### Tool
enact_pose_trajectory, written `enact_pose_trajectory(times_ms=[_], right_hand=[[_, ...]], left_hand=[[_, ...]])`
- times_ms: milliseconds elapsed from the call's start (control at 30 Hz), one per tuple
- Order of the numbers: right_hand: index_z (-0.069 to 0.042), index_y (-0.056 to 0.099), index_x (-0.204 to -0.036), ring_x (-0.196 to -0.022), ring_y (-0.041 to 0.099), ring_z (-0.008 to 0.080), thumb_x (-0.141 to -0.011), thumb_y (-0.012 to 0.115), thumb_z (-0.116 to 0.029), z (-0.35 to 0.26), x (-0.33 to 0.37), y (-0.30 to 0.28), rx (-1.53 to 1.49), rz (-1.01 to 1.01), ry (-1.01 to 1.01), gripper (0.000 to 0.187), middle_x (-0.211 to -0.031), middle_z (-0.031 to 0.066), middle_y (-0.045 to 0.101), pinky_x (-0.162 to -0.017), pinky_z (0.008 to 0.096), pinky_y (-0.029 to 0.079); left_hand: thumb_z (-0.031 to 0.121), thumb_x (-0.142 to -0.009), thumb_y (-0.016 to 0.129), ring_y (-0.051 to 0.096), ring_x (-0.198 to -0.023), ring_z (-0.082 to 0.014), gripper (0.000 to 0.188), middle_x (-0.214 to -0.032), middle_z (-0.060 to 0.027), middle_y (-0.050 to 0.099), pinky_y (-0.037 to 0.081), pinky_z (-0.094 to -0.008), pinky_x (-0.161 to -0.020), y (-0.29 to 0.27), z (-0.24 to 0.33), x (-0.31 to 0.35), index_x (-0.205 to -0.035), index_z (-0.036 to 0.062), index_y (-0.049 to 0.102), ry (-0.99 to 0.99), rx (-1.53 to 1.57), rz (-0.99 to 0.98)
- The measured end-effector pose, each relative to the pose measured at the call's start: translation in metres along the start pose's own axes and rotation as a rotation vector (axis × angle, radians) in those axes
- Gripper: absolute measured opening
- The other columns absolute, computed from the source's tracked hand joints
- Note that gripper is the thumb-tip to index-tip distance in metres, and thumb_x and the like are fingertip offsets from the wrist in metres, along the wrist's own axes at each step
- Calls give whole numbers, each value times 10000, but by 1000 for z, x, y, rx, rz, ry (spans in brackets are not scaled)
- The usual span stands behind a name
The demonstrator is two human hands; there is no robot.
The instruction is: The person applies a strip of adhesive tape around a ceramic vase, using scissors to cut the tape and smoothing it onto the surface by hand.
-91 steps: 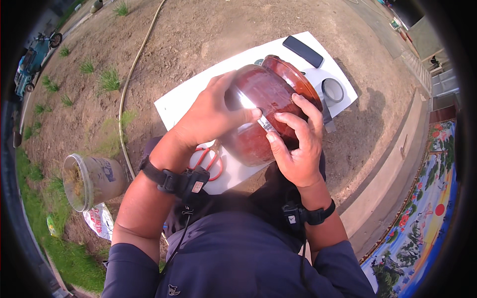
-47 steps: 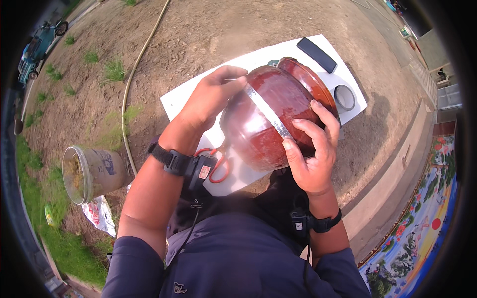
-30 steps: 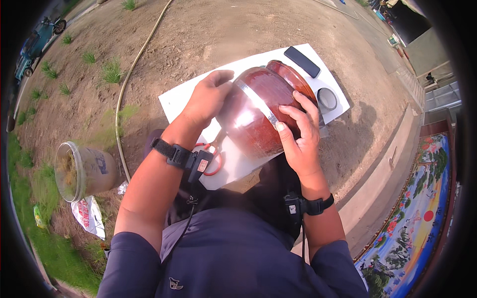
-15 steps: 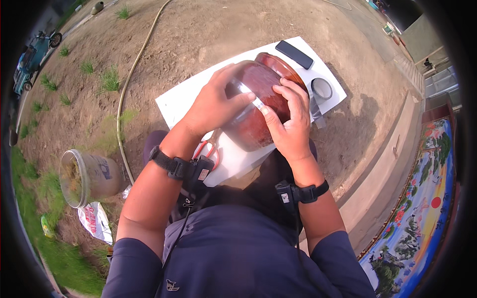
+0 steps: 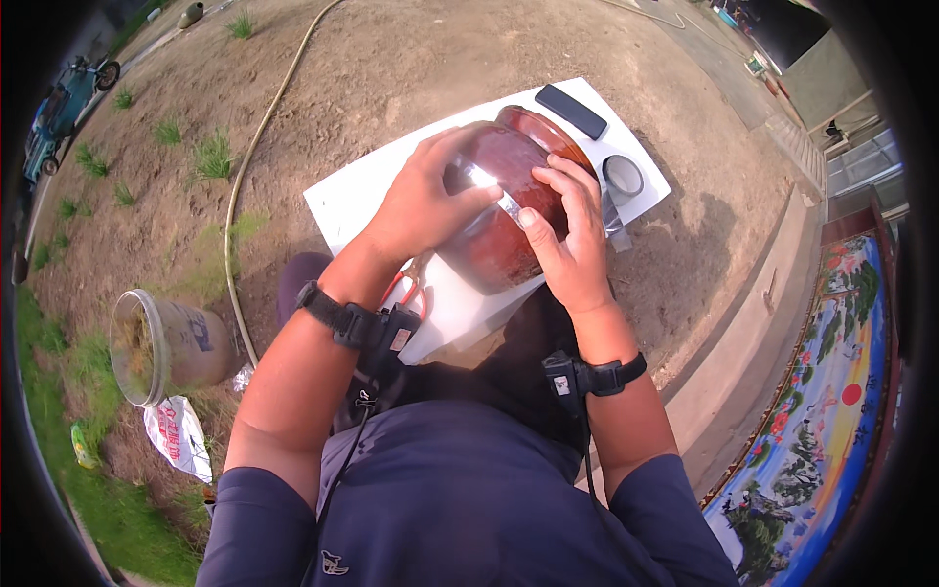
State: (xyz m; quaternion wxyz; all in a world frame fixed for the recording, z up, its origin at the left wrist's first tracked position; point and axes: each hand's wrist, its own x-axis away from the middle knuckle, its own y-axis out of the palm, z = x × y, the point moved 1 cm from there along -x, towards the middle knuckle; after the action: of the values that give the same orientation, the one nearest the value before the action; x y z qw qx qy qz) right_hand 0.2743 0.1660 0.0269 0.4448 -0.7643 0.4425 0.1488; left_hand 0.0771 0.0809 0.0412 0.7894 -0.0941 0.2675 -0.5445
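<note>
A glossy reddish-brown jar (image 5: 497, 256) lies tilted on a white board (image 5: 344, 199) in front of me, its rim toward the far right. My left hand (image 5: 423, 203) wraps its left side, thumb pressed toward the middle. On the right side rests my right hand (image 5: 575, 245), fingers curled over the jar and thumb close to the left one. Between the two thumbs a shiny clear strip (image 5: 510, 205), which looks like tape, lies against the jar. Red-handled scissors (image 5: 421, 293) stick out beneath my left wrist, their blades mostly hidden.
A black phone (image 5: 571, 112) and a tape roll (image 5: 609, 176) lie on the board's far right. Left on the ground are a hose (image 5: 256, 157), a plastic bucket (image 5: 203, 344) and a white bag (image 5: 179, 438). A concrete ledge (image 5: 748, 328) and a painted panel (image 5: 812, 440) stand right.
The whole view has shifted slightly. Both hands keep nearly the same place on the jar, with the thumbs still at the clear strip.
</note>
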Motion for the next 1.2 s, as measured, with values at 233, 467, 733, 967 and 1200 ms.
enact_pose_trajectory(times_ms=[233, 467, 733, 967, 1200], right_hand=[[-88, 623, -1266, -1308, 502, 349, -829, 787, -211, -3, 1, 7, 96, 88, 30, 482, -1361, 158, 556, -1104, 472, 398], [-71, 605, -1348, -1357, 468, 345, -874, 727, -148, -3, 7, -10, 21, -71, 37, 496, -1431, 160, 493, -1135, 453, 394], [-74, 635, -1315, -1355, 476, 336, -899, 726, -164, -4, 3, -6, -15, -57, 88, 436, -1427, 153, 506, -1126, 442, 405], [-73, 638, -1295, -1338, 492, 341, -895, 727, -137, 4, 6, -10, 5, -40, 46, 415, -1411, 155, 515, -1118, 438, 415], [-79, 640, -1309, -1348, 487, 335, -912, 697, -136, -4, 9, -9, 19, -30, 73, 405, -1433, 151, 494, -1128, 428, 409]], left_hand=[[235, -842, 824, 582, -1222, -273, 688, -1301, -172, 608, 440, -368, -1083, 3, 6, -1, -1442, 38, 553, -43, 13, 4], [282, -823, 847, 572, -1231, -291, 726, -1305, -181, 594, 448, -377, -1076, 8, -1, 6, -1435, 28, 551, 18, -21, 73], [309, -831, 848, 557, -1270, -310, 726, -1345, -199, 572, 442, -385, -1091, 10, -7, 5, -1425, 16, 550, 23, -51, 79], [310, -818, 858, 554, -1276, -313, 748, -1352, -197, 570, 442, -390, -1094, 12, -6, 6, -1422, -1, 546, 10, -79, 90], [307, -815, 860, 546, -1286, -319, 769, -1366, -201, 559, 436, -392, -1103, 13, 0, 8, -1424, -26, 529, 3, -66, 82]])
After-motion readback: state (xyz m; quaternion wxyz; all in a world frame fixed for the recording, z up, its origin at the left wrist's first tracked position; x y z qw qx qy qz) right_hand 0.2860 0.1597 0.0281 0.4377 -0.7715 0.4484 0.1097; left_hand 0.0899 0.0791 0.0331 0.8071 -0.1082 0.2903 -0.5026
